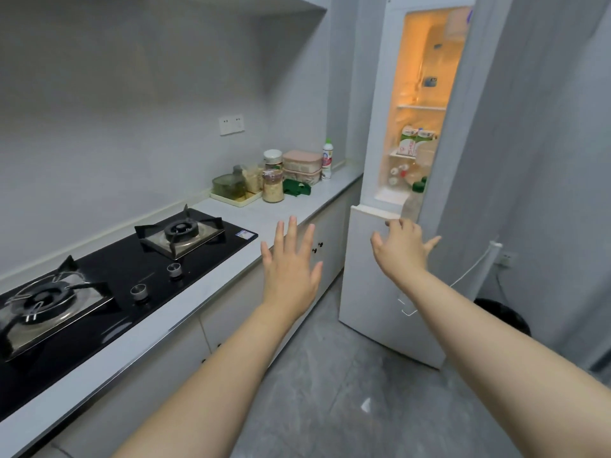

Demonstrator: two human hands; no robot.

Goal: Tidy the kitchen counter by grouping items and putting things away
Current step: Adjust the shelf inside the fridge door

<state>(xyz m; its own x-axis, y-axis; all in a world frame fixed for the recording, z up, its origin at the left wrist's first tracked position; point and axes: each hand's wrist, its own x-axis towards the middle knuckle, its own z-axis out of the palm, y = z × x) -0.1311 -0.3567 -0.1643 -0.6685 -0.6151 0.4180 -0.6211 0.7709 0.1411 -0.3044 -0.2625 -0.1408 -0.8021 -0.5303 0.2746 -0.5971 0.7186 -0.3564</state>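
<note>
Near edge, 6 o'clock: two bare forearms reach forward and up.
Left hand (291, 259): flat above the front edge of the desk (264, 213); fingers (292, 228) straight and spread, holding nothing.
Right hand (401, 246): at 3 o'clock of the left one, before the lower fridge door (370, 285); fingers (406, 226) spread, slightly bent, empty. The tips lie at the door's top edge; contact cannot be told.
Gas hob (99, 292): 9 o'clock, black glass set in the desk, with two burners and two knobs.
Bin (502, 315): 3 o'clock, dark, on the floor beside the fridge.
Grouped items: 12 o'clock, far end of the desk. A cream tray (231, 199) carries glass containers, with a jar of grains (273, 190) just beside it. A green cloth (297, 188) lies in front of two stacked pink boxes (302, 165). A white bottle (327, 158) stands upright at their 3 o'clock.
Fridge (423, 94): 1 o'clock, upper door open, inside lit. Cartons (415, 140) stand on a shelf, with bottles below them.
Wall socket (231, 124): 11 o'clock, above the grouped items.
</note>
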